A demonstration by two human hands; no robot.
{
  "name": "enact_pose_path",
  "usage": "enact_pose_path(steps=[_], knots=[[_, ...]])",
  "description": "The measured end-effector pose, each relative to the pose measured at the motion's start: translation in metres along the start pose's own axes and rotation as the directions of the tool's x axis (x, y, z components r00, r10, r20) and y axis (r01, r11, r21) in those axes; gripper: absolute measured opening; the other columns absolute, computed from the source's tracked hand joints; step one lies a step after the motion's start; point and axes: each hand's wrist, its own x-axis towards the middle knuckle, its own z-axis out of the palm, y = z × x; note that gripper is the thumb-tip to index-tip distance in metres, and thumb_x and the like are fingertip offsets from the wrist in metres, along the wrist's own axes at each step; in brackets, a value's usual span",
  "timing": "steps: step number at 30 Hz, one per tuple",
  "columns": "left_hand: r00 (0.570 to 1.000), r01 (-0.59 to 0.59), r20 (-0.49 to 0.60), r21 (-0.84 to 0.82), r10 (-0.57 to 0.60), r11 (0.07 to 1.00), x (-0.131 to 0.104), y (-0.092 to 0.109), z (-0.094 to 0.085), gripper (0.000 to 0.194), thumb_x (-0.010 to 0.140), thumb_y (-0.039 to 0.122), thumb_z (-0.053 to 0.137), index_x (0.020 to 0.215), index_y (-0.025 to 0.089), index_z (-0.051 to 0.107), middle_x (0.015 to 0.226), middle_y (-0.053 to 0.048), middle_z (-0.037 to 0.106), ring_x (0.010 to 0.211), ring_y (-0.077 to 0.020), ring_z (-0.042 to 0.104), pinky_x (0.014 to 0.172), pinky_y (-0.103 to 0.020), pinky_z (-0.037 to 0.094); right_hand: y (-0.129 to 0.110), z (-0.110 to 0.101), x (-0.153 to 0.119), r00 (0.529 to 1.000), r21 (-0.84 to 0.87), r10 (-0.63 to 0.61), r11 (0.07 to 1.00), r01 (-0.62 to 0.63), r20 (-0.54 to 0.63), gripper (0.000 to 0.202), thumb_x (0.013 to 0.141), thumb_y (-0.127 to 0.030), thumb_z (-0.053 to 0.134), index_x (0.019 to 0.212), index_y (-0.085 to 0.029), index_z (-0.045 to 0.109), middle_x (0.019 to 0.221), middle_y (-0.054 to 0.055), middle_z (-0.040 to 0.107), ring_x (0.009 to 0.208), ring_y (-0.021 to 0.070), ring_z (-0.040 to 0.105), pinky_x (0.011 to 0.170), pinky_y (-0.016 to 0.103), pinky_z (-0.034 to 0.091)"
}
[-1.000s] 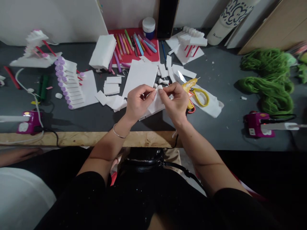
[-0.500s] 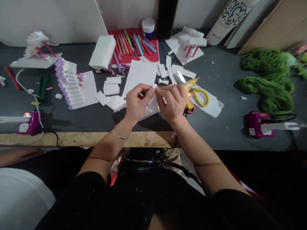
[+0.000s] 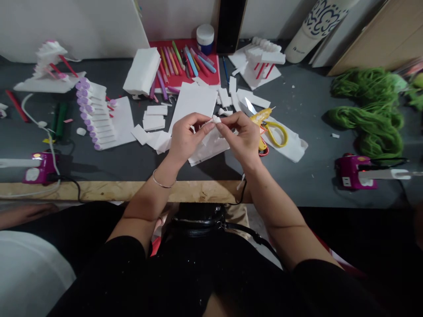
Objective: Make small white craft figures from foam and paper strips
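Note:
Between the fingertips of both hands is a small white piece (image 3: pixel 216 119), perhaps paper or foam; its kind is too small to make out. My left hand (image 3: pixel 188 134) pinches it from the left, thumb against forefinger. On the other side my right hand (image 3: pixel 243 136) is closed on it too, its fingers curled. Below the hands lies a white sheet (image 3: pixel 206 154). Just right of my right hand are a yellow glue gun (image 3: pixel 262 116) and yellow-handled scissors (image 3: pixel 278 134), partly hidden by the hand.
White cut pieces (image 3: pixel 155 116) lie to the left, beside a model with purple-tipped rolls (image 3: pixel 95 114). Markers (image 3: pixel 185 61) rest on red paper at the back. Green yarn (image 3: pixel 366 114) and a purple power adapter (image 3: pixel 355 171) are at right. A co-worker's arm (image 3: pixel 26 215) shows at left.
My right hand has turned slightly, its fingers now more curled around the white piece. Both hands stay together in the same place, and more of the white sheet below shows.

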Motion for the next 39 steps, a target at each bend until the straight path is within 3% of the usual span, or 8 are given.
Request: enact_pose_path(steps=[6,13,20,26,29,35,39], knots=[[0.996,0.082,0.026,-0.067,-0.08,0.994,0.001,-0.004,0.001,0.044,0.084,0.067,0.075,0.081,0.023,0.073,0.076,-0.002,0.073,0.069,-0.0142,0.063,0.058,-0.026,0.048,0.007,0.002,0.001,0.997,0.149,0.072,0.986,-0.073,0.008,0.025,0.091,-0.047,0.071,0.085,-0.024,0.064,0.076,-0.004,0.063,0.068,0.0102,0.058,0.064,0.027,0.052],[0.996,0.092,0.003,-0.102,-0.093,0.991,-0.002,-0.005,0.005,0.041,0.086,0.064,0.075,0.087,0.023,0.076,0.084,-0.003,0.076,0.073,-0.0141,0.067,0.059,-0.026,0.049,0.016,0.004,0.002,0.991,0.119,0.129,0.984,-0.133,0.042,0.031,0.092,-0.054,0.067,0.087,-0.024,0.062,0.079,-0.003,0.061,0.071,0.0112,0.057,0.065,0.028,0.053],[0.998,0.057,-0.037,-0.047,-0.059,0.997,-0.007,0.001,0.008,0.035,0.088,0.056,0.076,0.08,0.022,0.074,0.078,-0.002,0.075,0.067,-0.0125,0.065,0.055,-0.025,0.047,0.003,0.01,-0.007,0.994,-0.023,-0.007,1.0,0.004,-0.105,0.023,0.094,-0.045,0.064,0.083,-0.025,0.06,0.077,-0.004,0.059,0.068,0.0106,0.057,0.064,0.028,0.052],[0.996,0.061,-0.058,-0.059,-0.065,0.996,-0.012,-0.001,0.016,0.037,0.089,0.058,0.074,0.084,0.022,0.076,0.084,-0.003,0.078,0.072,-0.0132,0.068,0.06,-0.025,0.05,0.007,0.009,-0.011,0.969,-0.323,-0.22,0.93,0.173,-0.115,0.016,0.097,-0.032,0.06,0.082,-0.027,0.061,0.074,-0.001,0.058,0.07,0.0154,0.059,0.071,0.036,0.055],[0.994,0.086,-0.064,-0.057,-0.089,0.995,-0.012,-0.005,0.018,0.038,0.087,0.06,0.076,0.087,0.022,0.077,0.088,-0.003,0.079,0.072,-0.0126,0.067,0.059,-0.025,0.05,0.011,0.008,-0.011,0.957,-0.396,-0.276,0.892,0.219,-0.092,0.017,0.101,-0.031,0.056,0.087,-0.027,0.064,0.08,0.002,0.064,0.076,0.0174,0.062,0.076,0.039,0.055],[0.989,0.024,-0.143,-0.086,-0.036,0.996,-0.005,-0.012,0.011,0.04,0.087,0.062,0.075,0.089,0.022,0.077,0.082,-0.001,0.077,0.07,-0.0114,0.067,0.055,-0.022,0.047,0.004,0.005,-0.008,0.948,-0.386,-0.31,0.869,0.31,0.065,0.021,0.103,-0.032,0.051,0.111,-0.029,0.07,0.106,0.005,0.075,0.103,0.0222,0.07,0.099,0.047,0.056],[0.993,-0.012,-0.116,-0.031,0.009,0.999,-0.002,-0.01,0.003,0.034,0.089,0.056,0.075,0.094,0.023,0.078,0.088,-0.002,0.078,0.074,-0.012,0.068,0.057,-0.022,0.048,0.0,0.002,-0.005,0.977,-0.22,-0.207,0.952,0.214,0.057,0.028,0.102,-0.041,0.054,0.121,-0.027,0.069,0.115,0.006,0.076,0.111,0.022,0.071,0.098,0.044,0.059]])
